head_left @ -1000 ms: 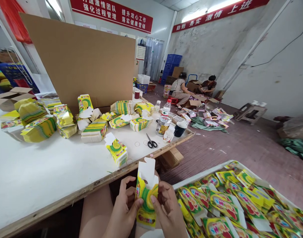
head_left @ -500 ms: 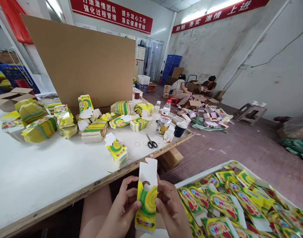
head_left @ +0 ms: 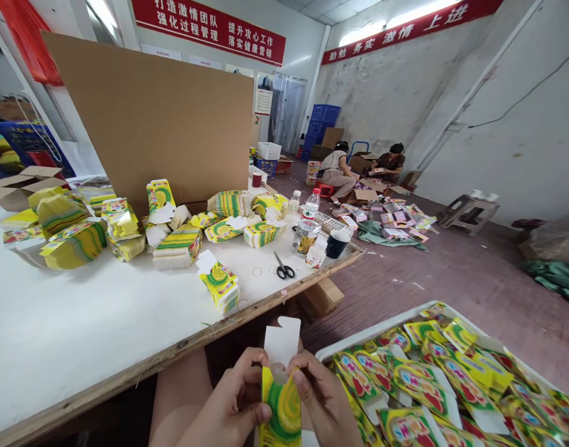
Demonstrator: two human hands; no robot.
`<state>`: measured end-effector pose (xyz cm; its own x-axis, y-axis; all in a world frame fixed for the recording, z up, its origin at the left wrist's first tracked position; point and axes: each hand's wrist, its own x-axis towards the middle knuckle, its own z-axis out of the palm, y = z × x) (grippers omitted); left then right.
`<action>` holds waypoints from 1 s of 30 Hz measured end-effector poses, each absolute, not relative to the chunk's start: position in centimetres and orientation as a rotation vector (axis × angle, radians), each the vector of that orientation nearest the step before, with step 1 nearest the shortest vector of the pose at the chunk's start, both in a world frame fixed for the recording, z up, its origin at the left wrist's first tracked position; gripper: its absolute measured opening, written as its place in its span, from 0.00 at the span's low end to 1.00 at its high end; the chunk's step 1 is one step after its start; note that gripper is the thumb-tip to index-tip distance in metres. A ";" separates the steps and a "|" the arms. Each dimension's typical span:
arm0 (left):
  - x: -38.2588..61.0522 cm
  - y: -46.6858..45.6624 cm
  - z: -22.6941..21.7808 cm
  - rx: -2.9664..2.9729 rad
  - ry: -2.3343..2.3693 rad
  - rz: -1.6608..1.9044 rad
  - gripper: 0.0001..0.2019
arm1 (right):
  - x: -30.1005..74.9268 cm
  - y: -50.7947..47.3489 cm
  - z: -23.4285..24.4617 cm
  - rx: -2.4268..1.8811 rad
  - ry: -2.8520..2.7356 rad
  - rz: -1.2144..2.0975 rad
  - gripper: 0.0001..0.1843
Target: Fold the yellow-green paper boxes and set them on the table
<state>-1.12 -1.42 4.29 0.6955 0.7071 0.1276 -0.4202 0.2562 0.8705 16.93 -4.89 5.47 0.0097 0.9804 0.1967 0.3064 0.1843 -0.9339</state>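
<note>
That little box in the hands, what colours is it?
The carton has yellow and green swirls, with a plain white flap on top. The head view shows it, held between left hand and right hand.

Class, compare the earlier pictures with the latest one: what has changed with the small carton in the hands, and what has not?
The carton has sunk lower in view, its white flap still up, and the fingers have closed in at its top. Both the left hand and right hand still hold it. The table, scissors and tray are unchanged.
</note>
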 end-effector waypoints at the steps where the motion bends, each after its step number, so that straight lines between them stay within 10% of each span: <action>1: -1.1 -1.5 4.2 1.060 0.323 0.780 0.17 | 16.9 -4.9 5.5 -1.291 -1.502 0.831 0.16; 8: -1.3 -1.5 3.9 1.060 0.431 0.769 0.43 | 17.0 -4.8 3.3 -1.243 -1.301 0.690 0.19; 17: -1.7 -1.2 3.7 1.257 0.540 0.820 0.23 | 17.7 -4.8 4.5 -1.152 -1.556 0.621 0.18; 30: -1.7 -1.0 2.3 1.392 0.664 0.836 0.24 | 16.3 -4.9 3.8 -1.349 -1.331 1.091 0.25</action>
<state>-1.67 -1.05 2.31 0.5621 0.8237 0.0750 -0.1135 -0.0130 0.9935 16.29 -4.86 3.78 0.0229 0.9997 0.0107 0.1852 0.0063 -0.9827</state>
